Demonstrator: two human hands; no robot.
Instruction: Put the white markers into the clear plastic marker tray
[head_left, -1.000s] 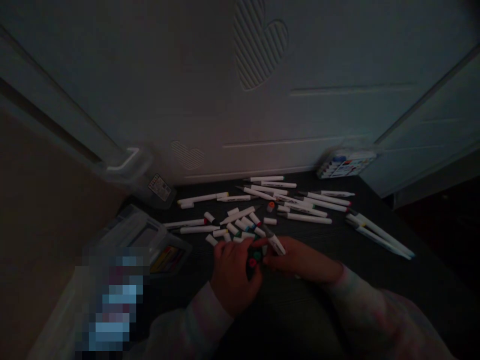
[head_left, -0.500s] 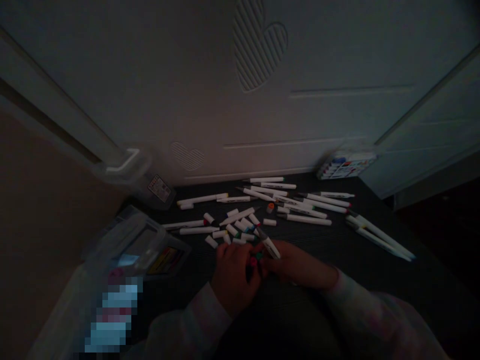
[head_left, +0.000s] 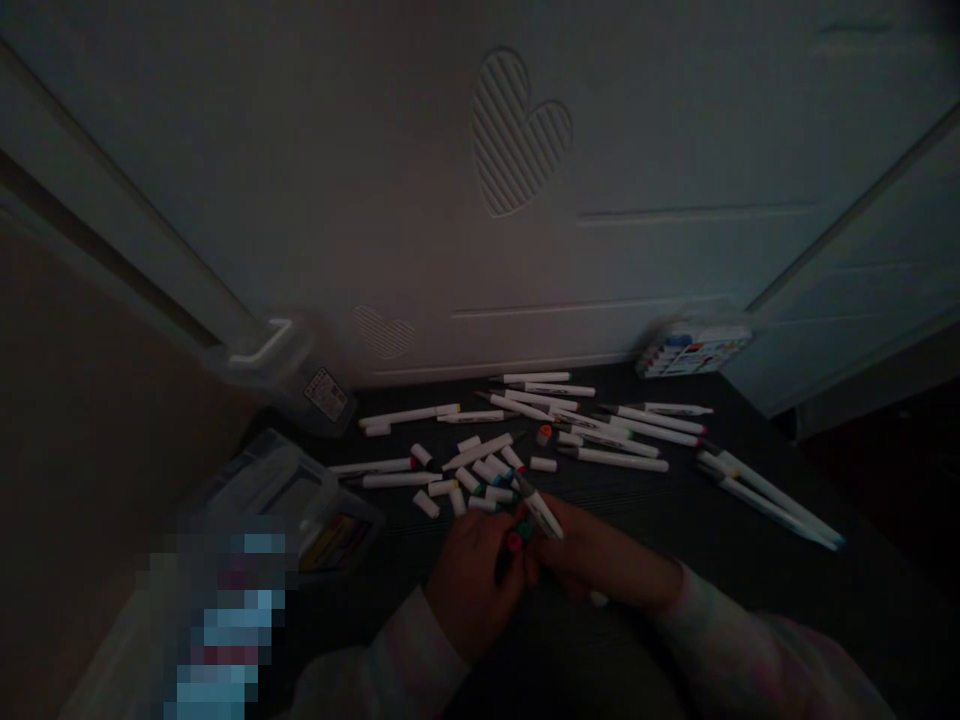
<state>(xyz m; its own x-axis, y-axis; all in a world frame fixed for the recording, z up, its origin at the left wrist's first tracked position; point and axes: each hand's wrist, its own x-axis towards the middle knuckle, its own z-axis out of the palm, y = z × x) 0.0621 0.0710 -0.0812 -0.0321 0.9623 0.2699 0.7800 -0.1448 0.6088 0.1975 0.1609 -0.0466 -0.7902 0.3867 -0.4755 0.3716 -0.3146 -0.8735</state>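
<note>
My left hand (head_left: 474, 572) is closed, fingers curled around small dark pieces with a pink end (head_left: 514, 541) and a green end (head_left: 524, 530); these look like marker caps. My right hand (head_left: 592, 555) meets it there, fingertips close together. A white marker (head_left: 546, 515) with a grey section slants up out of the right hand. Below that palm a small white tip (head_left: 598, 598) pokes out, mostly hidden. Just beyond the fingers lies a cluster of loose white caps (head_left: 470, 481) with coloured ends. Dim light blurs the finger contact.
Uncapped white markers (head_left: 622, 459) lie scattered across the dark table (head_left: 637, 640), with more on the left (head_left: 386, 466) and far right (head_left: 780, 500). Clear plastic boxes (head_left: 296, 385) stand at the left. A pack of markers (head_left: 694, 348) leans against the white panel (head_left: 420, 250) behind.
The view has tilted up slightly, so the table sits lower in it. Both hands keep together around the small pieces, and the white tip below the right palm shows more.
</note>
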